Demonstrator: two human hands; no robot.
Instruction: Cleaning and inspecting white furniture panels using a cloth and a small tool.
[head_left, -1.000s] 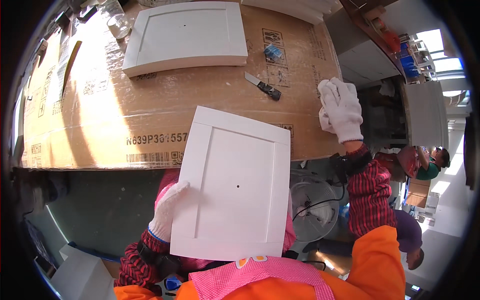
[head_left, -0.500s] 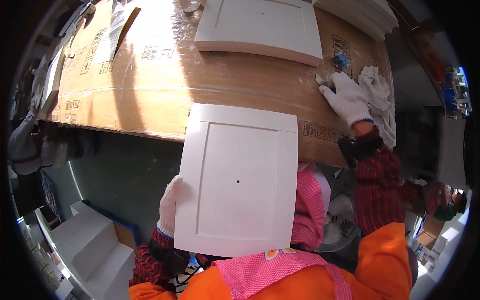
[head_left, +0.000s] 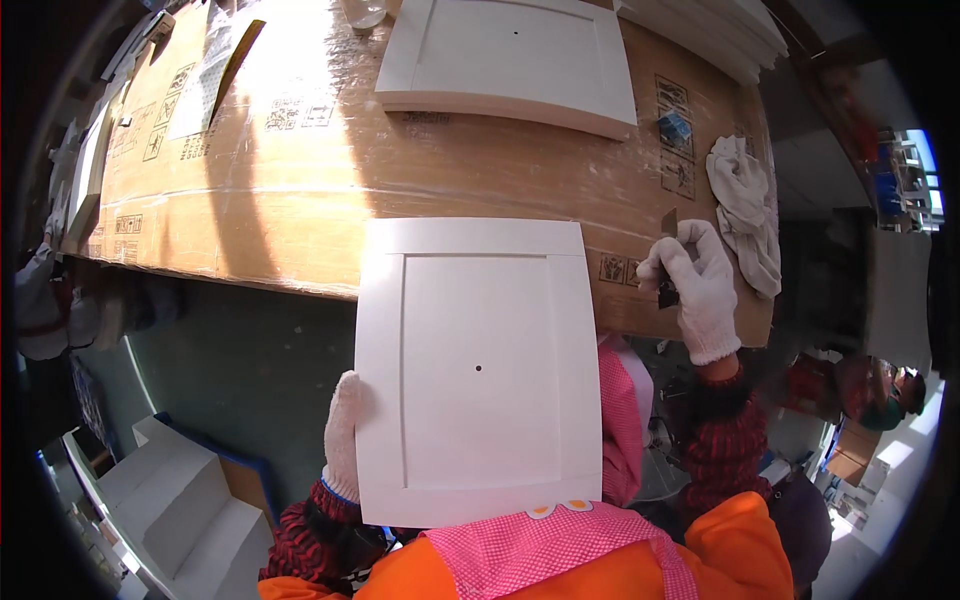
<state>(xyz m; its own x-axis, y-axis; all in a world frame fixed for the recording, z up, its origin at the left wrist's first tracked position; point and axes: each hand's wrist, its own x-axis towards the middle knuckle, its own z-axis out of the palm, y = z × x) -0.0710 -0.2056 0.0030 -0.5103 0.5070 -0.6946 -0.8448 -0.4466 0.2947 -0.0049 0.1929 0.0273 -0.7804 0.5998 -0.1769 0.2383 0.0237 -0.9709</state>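
A white cabinet door panel (head_left: pixel 478 310) with a raised frame and one small dark hole stands tilted in front of me, its lower edge against my pink checked apron. My left hand (head_left: pixel 342 437), in a white knit glove, grips the panel's left edge; its fingers behind the panel are hidden. To the right of the panel, my gloved right hand (head_left: pixel 702 290) is raised over the table's near edge. Between its thumb and fingers it pinches a thin, flat, dark blade-like strip (head_left: pixel 669 224), apart from the panel.
A cardboard-covered table (head_left: pixel 300 215) lies ahead. On it are stacked white panels (head_left: pixel 505 55), a crumpled white cloth (head_left: pixel 742 205), a small blue item (head_left: pixel 674 128) and a yellow-edged strip (head_left: pixel 232 70). White boxy pieces (head_left: pixel 165 490) stand at lower left. Other people are at the far left and right.
My right hand has lifted off the table beside the cloth and come nearer to me, bringing the blade-like strip with it. The panel has turned slightly more upright in my left hand.
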